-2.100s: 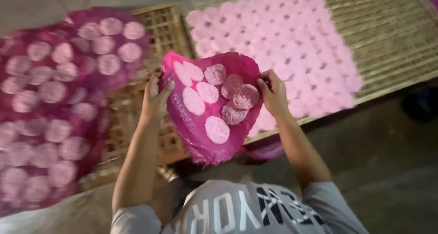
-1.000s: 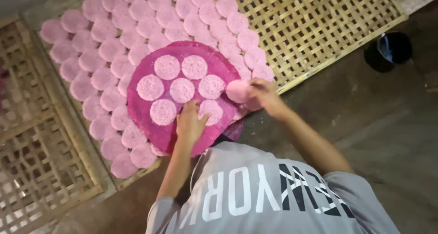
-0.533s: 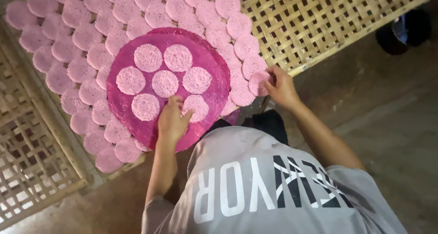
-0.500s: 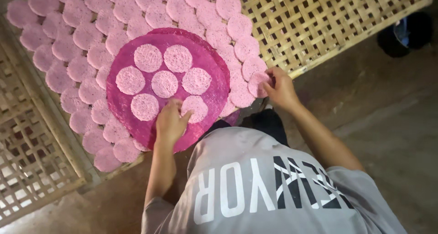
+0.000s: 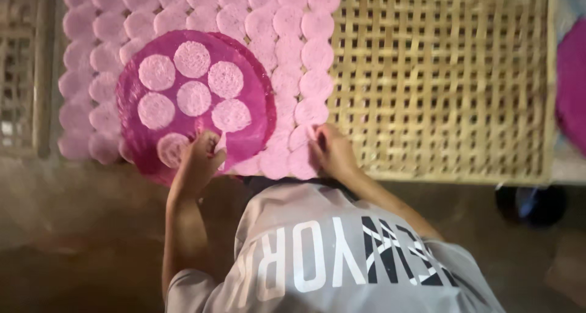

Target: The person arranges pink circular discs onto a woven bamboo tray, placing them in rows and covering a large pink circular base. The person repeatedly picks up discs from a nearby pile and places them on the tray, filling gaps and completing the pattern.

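The round magenta tray (image 5: 195, 99) lies flat on the woven bamboo rack (image 5: 439, 87), at about nine o'clock of the frame, on top of the pink discs already laid there. It carries seven pale pink discs (image 5: 194, 98): one in the middle and six ringed around it, each round, thin and grainy-faced. My left hand (image 5: 196, 163) sits at the tray's six o'clock edge, fingers curled and pinching at the rim right beside the lowest disc; I cannot tell whether I grip the rim alone or the disc with it. My right hand (image 5: 329, 151) is at four o'clock of the tray, fingers pressed together on the last disc of the laid rows (image 5: 305, 160), at the near edge of the rack. I judge I am in the middle of moving discs off the tray into the rows; the next move calls for a light lift, since the discs look soft and thin. The laid discs overlap like scales in neat columns. The rack is a stiff, open lattice of pale strips, bare from twelve to three o'clock. Below it is a dull brown floor (image 5: 79, 227).
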